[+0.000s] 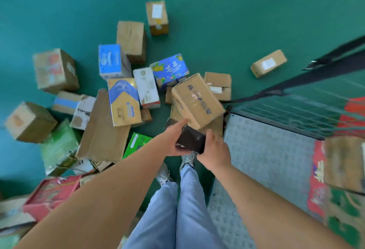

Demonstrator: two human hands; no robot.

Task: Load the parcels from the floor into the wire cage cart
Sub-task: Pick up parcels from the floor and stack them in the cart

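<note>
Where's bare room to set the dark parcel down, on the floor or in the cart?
Both hands, left hand and right hand, hold the dark parcel. Free: the grey studded cart floor, between the wire wall and the parcels at its right edge; also green floor around the lone flat box. Crowded: the heap on the left.

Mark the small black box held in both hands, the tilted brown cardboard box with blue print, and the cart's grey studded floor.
small black box (192,139), head view, top face.
tilted brown cardboard box with blue print (197,99), head view, top face.
cart's grey studded floor (270,155), head view, bare middle.
</note>
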